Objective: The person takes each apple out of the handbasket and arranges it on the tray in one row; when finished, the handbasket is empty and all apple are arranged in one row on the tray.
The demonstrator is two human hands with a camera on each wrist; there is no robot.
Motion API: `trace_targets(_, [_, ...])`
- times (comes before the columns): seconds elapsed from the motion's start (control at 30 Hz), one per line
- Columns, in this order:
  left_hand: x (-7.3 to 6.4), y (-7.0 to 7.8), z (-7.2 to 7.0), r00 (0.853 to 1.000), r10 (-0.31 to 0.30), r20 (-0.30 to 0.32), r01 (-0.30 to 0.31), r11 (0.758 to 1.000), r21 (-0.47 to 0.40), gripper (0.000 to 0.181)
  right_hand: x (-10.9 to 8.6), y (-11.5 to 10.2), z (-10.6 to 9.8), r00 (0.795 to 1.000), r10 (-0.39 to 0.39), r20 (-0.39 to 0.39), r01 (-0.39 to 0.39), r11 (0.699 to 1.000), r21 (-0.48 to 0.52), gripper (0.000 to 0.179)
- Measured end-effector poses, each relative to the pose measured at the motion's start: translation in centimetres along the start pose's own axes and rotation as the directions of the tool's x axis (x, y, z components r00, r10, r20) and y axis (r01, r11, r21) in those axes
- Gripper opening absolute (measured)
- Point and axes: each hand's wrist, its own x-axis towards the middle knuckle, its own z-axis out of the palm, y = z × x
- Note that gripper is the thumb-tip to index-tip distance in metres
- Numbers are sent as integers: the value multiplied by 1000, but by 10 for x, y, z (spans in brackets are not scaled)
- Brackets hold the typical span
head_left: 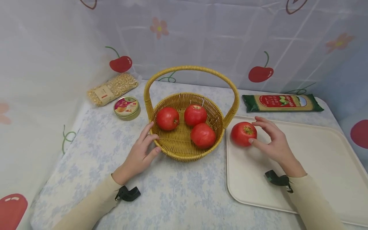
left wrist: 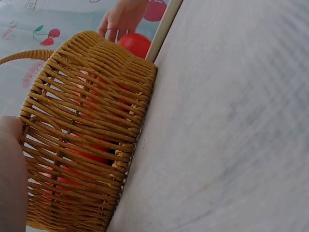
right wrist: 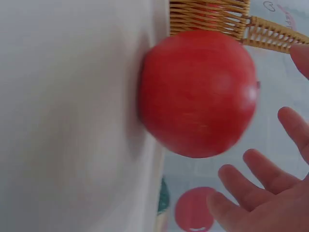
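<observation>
Four red fruits [head_left: 203,136], one basket [head_left: 184,157]

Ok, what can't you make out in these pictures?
Head view: fine lettering on the round gold tin, too small.
Left wrist view: round red fruits in the yellow wicker basket, largely hidden by its weave.
Right wrist view: long green-ended packet, mostly hidden behind the cream tray; right hand, cut off by right edge.

The surface [head_left: 184,198] wears a white cloth with pale blue flowers. 5 things lie directly on it: a wicker basket [head_left: 178,157] at the middle, a cream tray [head_left: 316,159] just to its right, a green-ended packet [head_left: 283,103] behind the tray, and, back left, a round tin [head_left: 126,108] beside a clear bag of yellow kernels [head_left: 119,85].
</observation>
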Motion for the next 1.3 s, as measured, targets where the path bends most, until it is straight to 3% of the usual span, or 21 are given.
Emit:
trace_targets(0.33, [1,-2,2,1000,-3,4,3,1000,-1,39,-2,-33,-17,985,-168,-34,162,978,-132,56])
trace_targets(0.53, [2,-1,1,1000,9,2,-9,1000,-6,44,-2,-62,-15,930,-368,11,364,915,-175,53])
trace_targets(0.63, [2,-1,1,1000,11,-2,-11,1000,-9,45,1,-77,-9,911,-405,78,412,894,-175,50])
trace_targets(0.7, [2,-1,1,1000,9,-3,-9,1000,-7,44,4,-87,-3,916,-377,134,397,898,-187,46])
trace_targets(0.83, [1,-2,1,1000,5,-6,-5,1000,0,41,10,-108,11,936,-251,245,314,912,-265,39])
trace_targets(1.03, [1,-2,2,1000,6,-3,-6,1000,-5,43,21,-131,37,937,-119,329,241,901,-361,46])
trace_targets(1.13, [0,-2,1,1000,-2,1,2,1000,-5,43,27,-140,51,935,-60,351,215,881,-422,48])
trace_targets(1.3, [0,-2,1,1000,-3,7,3,1000,0,41,38,-146,70,941,17,339,184,814,-551,44])
